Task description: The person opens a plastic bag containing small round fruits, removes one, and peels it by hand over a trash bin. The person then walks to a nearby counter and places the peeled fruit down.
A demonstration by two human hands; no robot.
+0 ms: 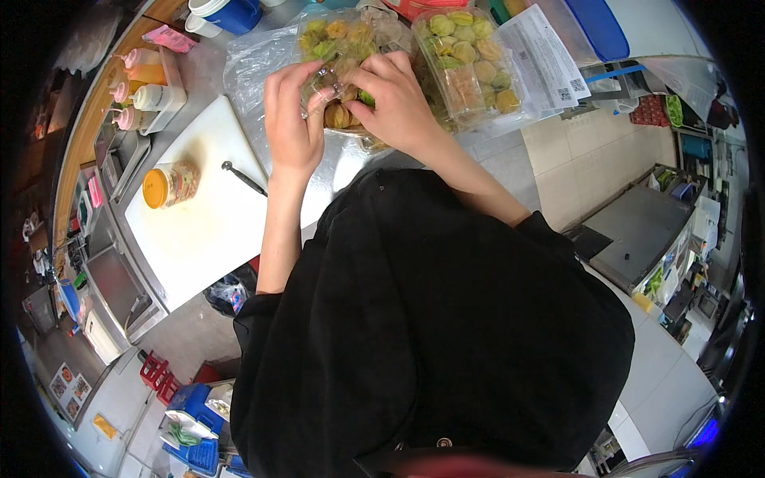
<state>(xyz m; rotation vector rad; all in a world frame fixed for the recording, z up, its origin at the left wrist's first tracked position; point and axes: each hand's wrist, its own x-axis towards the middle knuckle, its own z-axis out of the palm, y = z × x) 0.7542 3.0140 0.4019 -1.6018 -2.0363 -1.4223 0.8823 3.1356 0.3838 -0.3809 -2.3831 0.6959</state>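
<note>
In front of me, a clear plastic clamshell (pixel 337 74) holds physalis fruit (pixel 339 115) in green and tan husks. My left hand (pixel 294 122) grips the clamshell's near left edge, its thumb and fingers around the shiny plastic. Over the same pack bends my right hand (pixel 394 98), fingers curled onto the plastic and husks. Whether it grips anything is hidden beneath the fingers. Just right of that hand is a second clamshell (pixel 469 66), full of husked physalis. Thin clear plastic wrap (pixel 254 69) lies crumpled on the left.
On a white cutting board (pixel 209 239) are an orange-lidded jar (pixel 170 185) and a black-handled tool (pixel 244 178). Squeeze bottles (pixel 143 95) stand in a tray at left. Behind are a blue tub (pixel 233 15) and a grey cloth (pixel 385 24). A printed sheet (pixel 541 57) lies right.
</note>
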